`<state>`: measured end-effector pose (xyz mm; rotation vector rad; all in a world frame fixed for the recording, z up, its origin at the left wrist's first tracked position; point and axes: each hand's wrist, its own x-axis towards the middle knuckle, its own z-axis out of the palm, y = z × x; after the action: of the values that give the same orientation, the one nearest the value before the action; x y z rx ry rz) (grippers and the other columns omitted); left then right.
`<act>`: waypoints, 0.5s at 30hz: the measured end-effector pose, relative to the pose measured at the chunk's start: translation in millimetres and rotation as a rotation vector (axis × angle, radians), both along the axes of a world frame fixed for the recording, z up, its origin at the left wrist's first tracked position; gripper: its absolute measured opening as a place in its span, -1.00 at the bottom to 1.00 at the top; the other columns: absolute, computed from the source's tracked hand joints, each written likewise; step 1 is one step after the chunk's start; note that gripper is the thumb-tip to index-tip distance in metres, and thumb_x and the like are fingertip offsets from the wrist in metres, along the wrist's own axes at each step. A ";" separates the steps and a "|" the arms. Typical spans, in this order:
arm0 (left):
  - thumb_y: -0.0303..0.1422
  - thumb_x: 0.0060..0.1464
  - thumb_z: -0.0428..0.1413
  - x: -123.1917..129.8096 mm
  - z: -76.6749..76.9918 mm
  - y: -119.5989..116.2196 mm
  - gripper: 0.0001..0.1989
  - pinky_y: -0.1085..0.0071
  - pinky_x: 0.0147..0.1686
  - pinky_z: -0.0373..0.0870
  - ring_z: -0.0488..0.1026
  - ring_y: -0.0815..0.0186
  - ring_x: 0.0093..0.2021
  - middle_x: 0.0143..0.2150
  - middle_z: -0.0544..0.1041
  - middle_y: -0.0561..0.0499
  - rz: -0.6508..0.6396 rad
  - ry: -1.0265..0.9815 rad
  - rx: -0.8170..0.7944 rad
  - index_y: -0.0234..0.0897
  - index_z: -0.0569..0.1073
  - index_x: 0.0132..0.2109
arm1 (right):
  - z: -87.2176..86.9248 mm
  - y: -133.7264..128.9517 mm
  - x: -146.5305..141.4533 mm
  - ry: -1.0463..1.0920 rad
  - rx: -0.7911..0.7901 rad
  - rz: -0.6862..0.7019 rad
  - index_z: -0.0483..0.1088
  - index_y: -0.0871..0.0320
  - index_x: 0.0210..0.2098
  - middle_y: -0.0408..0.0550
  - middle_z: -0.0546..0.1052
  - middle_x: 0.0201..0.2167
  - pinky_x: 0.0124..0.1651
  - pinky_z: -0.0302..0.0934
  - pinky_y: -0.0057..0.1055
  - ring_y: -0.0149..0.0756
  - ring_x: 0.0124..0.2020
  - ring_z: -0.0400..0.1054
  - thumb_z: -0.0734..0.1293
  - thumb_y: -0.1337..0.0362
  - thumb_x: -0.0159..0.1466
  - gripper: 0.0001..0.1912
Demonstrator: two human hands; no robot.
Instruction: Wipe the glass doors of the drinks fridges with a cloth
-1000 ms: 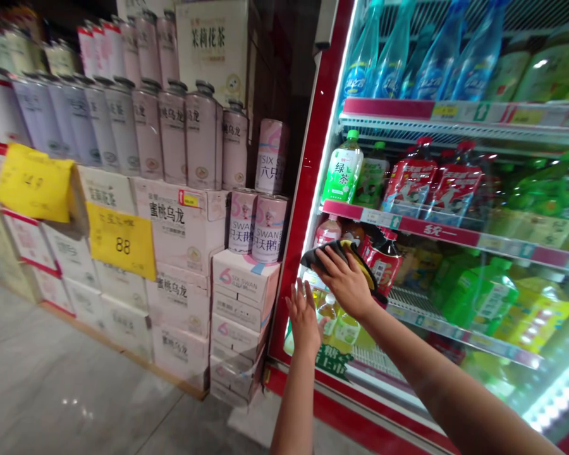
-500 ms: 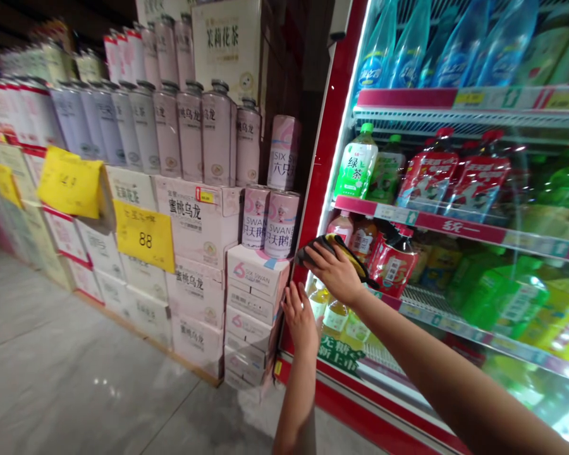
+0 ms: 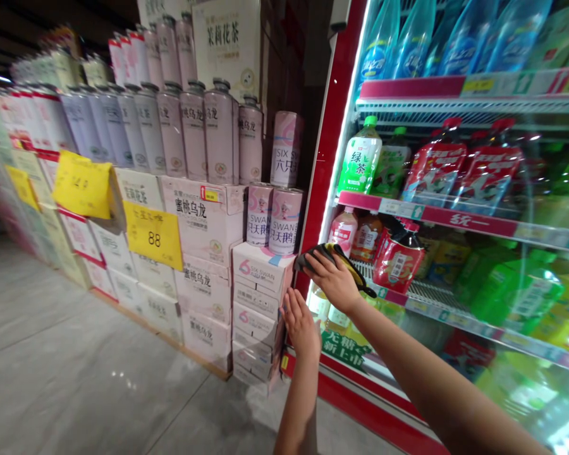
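A dark grey cloth with yellow edging (image 3: 349,258) lies bunched under my right hand (image 3: 332,279), which presses it to the left front edge of a red-framed drinks fridge (image 3: 320,161). The fingers of that hand stretch over the cloth. Lower and to the left, my left hand (image 3: 302,323) rests with straight fingers at the fridge's red side, beside the stacked cartons, holding nothing. Behind the cloth, the glass front shows a pink bottle (image 3: 344,229) and a red drink pack (image 3: 398,260) on the shelf.
Left of the fridge stand SIX SWAN cartons (image 3: 258,268) with pink cans (image 3: 284,221) on top. Beyond them runs a long row of stacked cartons with tall bottles (image 3: 218,133) and yellow price signs (image 3: 154,237). Grey floor (image 3: 99,385) lies in front.
My right hand and the cloth have slid slightly down along the fridge edge. My left hand stays low at the fridge's side. The view has shifted a little to the left.
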<state>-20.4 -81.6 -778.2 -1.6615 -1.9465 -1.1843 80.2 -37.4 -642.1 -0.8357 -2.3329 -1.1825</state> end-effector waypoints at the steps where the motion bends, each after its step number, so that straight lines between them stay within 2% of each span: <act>1: -0.45 0.08 0.22 -1.1 -0.6 -0.7 -0.06 -0.05 0.43 -0.03 -0.12 -0.03 0.51 0.51 -0.01 -0.35 0.000 -0.010 -0.003 -0.43 -0.09 0.49 | -3.2 -2.1 0.9 0.010 0.002 -0.010 0.36 0.07 0.24 -0.08 0.22 0.42 0.36 0.06 0.06 -0.07 0.41 0.07 0.25 0.28 0.43 -0.60; 2: -0.44 0.07 0.23 -2.0 -2.3 -1.5 -0.04 -0.05 0.43 -0.01 -0.11 -0.03 0.51 0.51 -0.01 -0.34 -0.006 -0.017 -0.009 -0.41 -0.10 0.49 | -11.4 -4.7 2.3 0.005 -0.004 -0.012 0.36 0.07 0.25 -0.08 0.23 0.42 0.37 0.05 0.05 -0.08 0.41 0.08 0.25 0.28 0.43 -0.59; 6: -0.46 0.08 0.21 0.7 -14.6 -4.4 -0.03 -0.04 0.40 0.07 -0.07 -0.05 0.50 0.50 0.01 -0.35 -0.019 -0.032 -0.051 -0.40 -0.14 0.50 | -61.9 -17.3 13.5 -0.066 -0.038 0.039 0.43 0.11 0.19 -0.08 0.34 0.35 0.36 0.05 -0.06 -0.14 0.36 0.16 0.25 0.28 0.42 -0.63; 7: -0.46 0.09 0.19 3.1 -16.4 -4.6 -0.04 -0.06 0.40 0.08 -0.06 -0.06 0.50 0.50 0.01 -0.36 -0.014 -0.037 -0.060 -0.41 -0.15 0.50 | -68.4 -19.9 17.5 -0.084 -0.042 0.057 0.45 0.11 0.16 -0.09 0.37 0.33 0.37 0.04 -0.09 -0.16 0.35 0.18 0.25 0.28 0.42 -0.65; 9: -0.45 0.12 0.17 9.1 -15.2 -4.3 -0.06 -0.10 0.39 0.07 -0.06 -0.08 0.50 0.50 0.00 -0.38 -0.023 -0.041 -0.060 -0.40 -0.18 0.50 | -65.8 -24.7 26.9 -0.092 -0.045 0.065 0.45 0.08 0.16 -0.11 0.38 0.33 0.38 0.00 -0.11 -0.19 0.34 0.18 0.25 0.29 0.42 -0.65; 13: -0.39 0.19 0.11 17.6 0.4 -2.4 -0.08 -0.12 0.40 0.01 -0.15 -0.05 0.52 0.51 -0.04 -0.35 -0.096 0.004 -0.010 -0.41 -0.25 0.50 | -34.2 -40.9 49.8 0.086 -0.008 -0.073 0.35 0.00 0.27 -0.11 0.23 0.42 0.43 -0.17 -0.05 -0.16 0.41 0.06 0.22 0.29 0.44 -0.57; 15: -0.41 0.21 0.07 17.6 6.9 -1.0 -0.11 -0.10 0.40 0.03 -0.16 -0.02 0.52 0.52 -0.04 -0.32 -0.119 0.024 0.009 -0.39 -0.29 0.50 | -35.6 -53.4 60.8 0.188 0.015 -0.142 0.32 -0.03 0.30 -0.12 0.20 0.43 0.45 -0.25 -0.03 -0.16 0.43 0.03 0.20 0.29 0.44 -0.55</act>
<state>-2.9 -82.6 -771.2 -1.8001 -1.8478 -1.2076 141.0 -90.7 -677.7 -1.0743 -2.1403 -1.1229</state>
